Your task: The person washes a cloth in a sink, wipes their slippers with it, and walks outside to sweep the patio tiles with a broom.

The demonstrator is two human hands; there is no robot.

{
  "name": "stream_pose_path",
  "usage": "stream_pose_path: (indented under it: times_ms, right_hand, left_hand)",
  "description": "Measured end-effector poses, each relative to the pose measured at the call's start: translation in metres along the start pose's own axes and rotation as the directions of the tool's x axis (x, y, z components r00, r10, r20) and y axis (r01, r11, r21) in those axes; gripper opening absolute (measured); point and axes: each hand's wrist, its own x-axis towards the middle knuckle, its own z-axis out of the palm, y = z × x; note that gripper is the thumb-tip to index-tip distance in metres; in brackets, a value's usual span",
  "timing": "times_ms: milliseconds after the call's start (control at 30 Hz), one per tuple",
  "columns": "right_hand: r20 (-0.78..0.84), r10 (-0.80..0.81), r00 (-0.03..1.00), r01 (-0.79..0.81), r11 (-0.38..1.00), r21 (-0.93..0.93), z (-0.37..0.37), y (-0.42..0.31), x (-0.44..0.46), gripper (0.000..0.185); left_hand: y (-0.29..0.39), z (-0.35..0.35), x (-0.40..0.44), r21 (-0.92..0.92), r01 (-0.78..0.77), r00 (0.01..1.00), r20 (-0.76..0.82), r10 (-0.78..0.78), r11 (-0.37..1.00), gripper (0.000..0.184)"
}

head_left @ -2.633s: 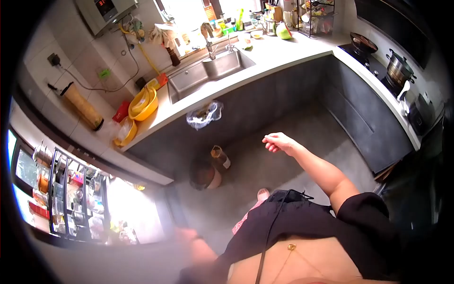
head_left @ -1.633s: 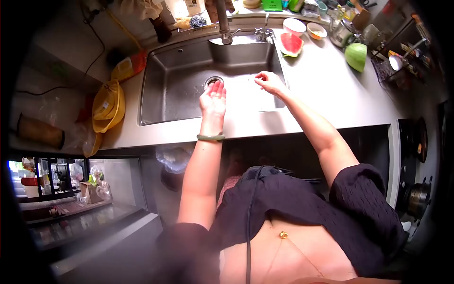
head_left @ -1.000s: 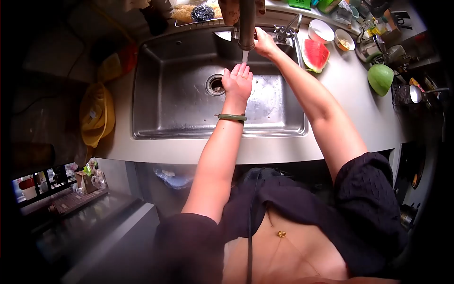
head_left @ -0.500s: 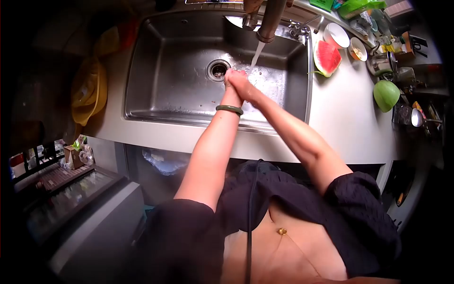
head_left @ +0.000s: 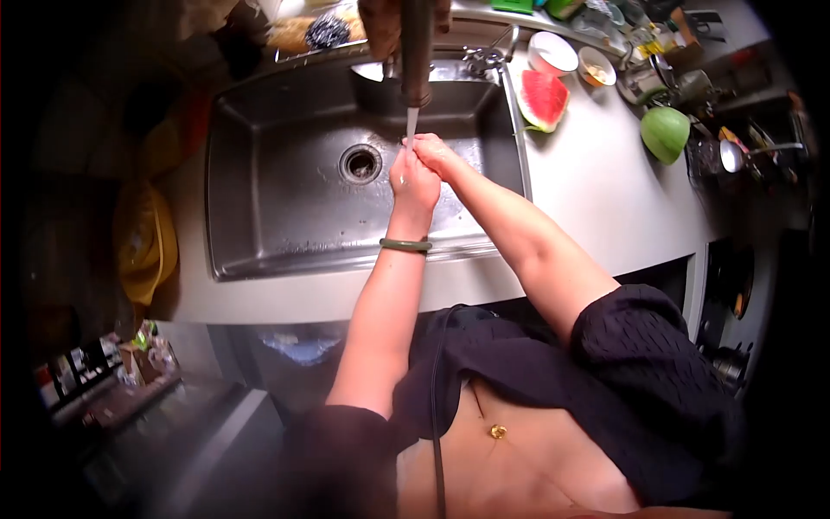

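Both hands are bare and wet, touching each other over the sink [head_left: 285,199]. Water runs from the faucet [head_left: 416,65] and falls onto them. My left hand [head_left: 415,182] points forward under the stream, holding no object, with a green bangle [head_left: 405,246] on its wrist. Against its fingers, from the right, rests my right hand [head_left: 434,153], its fingers partly bent and also without an object. Some fingertips are hidden by the water and by the other hand. The drain [head_left: 360,163] lies to the left of the hands.
Right of the sink sit a cut watermelon piece [head_left: 543,99], a white bowl [head_left: 553,54], a smaller bowl [head_left: 596,66] and a green rounded rind [head_left: 665,135]. A yellow basket [head_left: 147,242] is at the left. A steel scourer [head_left: 328,32] lies behind the sink.
My hands have moved from near the drain to directly beneath the stream. The right hand has shifted from covering the left to its fingertips. The camera view has turned.
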Motion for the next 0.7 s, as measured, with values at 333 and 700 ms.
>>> stream_pose_path:
  times_ms: [333,700]
  right_hand:
    - [0.317,-0.049,0.947,-0.267,0.425,0.865,0.056,0.018,-0.055,0.019]
    - [0.162,0.157,0.974,-0.225,0.619,0.753,0.041,-0.015,-0.054,0.013]
  left_hand:
    - [0.010,0.006,0.004,0.537,-0.152,0.911,-0.250,0.328,0.830,0.036]
    - [0.078,-0.033,0.016,0.934,0.138,0.979,-0.180,0.100,0.329,0.045]
